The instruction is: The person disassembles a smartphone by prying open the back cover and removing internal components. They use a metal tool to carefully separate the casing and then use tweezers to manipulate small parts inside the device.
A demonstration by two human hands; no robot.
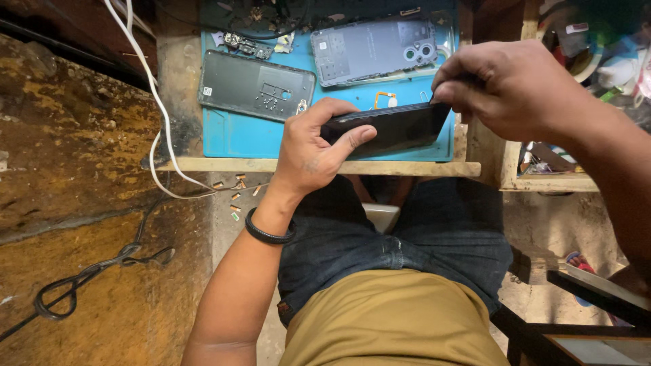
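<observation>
**Two hands hold a dark phone on edge over a blue work mat**

Seen from above, a seated person works at a narrow wooden shelf (319,166) in the middle of the frame. The left hand (315,146), at centre, wraps around the left end of a black phone (393,129), thumb laid along its near face and fingers curled behind it, so the slab is braced and tilted toward the viewer. The right hand (505,88), at upper right, is closed in a pinch at the phone's upper right corner; whether the fingertips grip a thin tool or the phone's edge itself cannot be told. The phone sits just above the shelf's front edge, over the person's lap, probably so that anything loosened drops onto the mat rather than the floor.

Behind it, a blue mat (230,139) covers the shelf. On it lie a dark back cover (254,85), upper left, and a grey phone frame (373,49) with two camera rings, upper centre, set flat and apart. A small circuit board (245,45) rests near the top edge. A white cable (152,95) hangs down the left side.
</observation>
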